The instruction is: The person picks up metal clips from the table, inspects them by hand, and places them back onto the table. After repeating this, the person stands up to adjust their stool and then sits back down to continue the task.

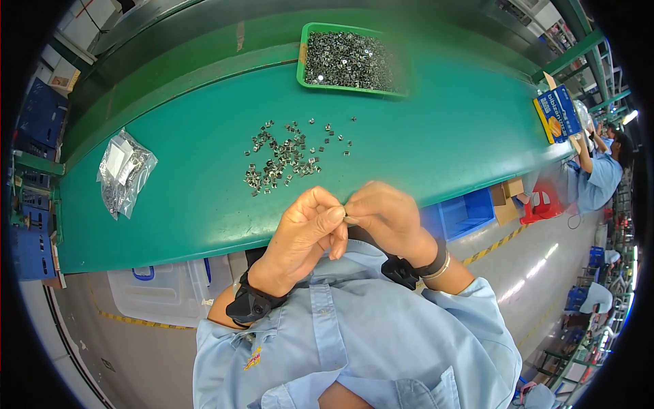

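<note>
- The left hand (303,235) has its grip pinched nearly closed, thumb to fingertips, on a tiny piece (345,212), mostly hidden.
- The right hand (387,213) pinches the same piece, fingertips meeting the left's.
- The piece is above the table's (197,184) near edge; small metal parts (291,151) lie scattered beyond.
- Farther back sits a filled green tray (300,58).

The left fingers (333,215) and right fingers (360,206) are pinched, tips close together.
</note>
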Available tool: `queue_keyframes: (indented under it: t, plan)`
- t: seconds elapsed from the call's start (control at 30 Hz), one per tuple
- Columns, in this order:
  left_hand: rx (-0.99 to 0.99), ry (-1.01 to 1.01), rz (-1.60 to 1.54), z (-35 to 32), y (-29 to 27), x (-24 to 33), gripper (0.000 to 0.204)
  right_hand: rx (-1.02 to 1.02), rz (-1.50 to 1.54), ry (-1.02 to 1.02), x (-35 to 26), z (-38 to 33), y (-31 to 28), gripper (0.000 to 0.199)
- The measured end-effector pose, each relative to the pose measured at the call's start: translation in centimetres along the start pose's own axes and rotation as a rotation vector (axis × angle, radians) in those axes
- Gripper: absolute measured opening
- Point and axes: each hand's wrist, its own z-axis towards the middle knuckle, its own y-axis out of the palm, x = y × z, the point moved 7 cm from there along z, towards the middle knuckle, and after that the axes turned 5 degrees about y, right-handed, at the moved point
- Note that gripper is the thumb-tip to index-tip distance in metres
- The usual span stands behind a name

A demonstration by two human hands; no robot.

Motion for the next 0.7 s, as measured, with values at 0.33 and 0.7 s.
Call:
queue_keyframes:
  t: [0.33,0.7]
  plan:
    - [0.05,-0.02,0.024,-0.3,0.5,0.5,0.016,0.037,0.151,0.119,1.2,-0.3,0.0,0.016]
    - [0.048,-0.015,0.104,0.1,0.0,0.5,0.016,0.037,0.128,0.146,1.8,0.0,-0.2,0.014]
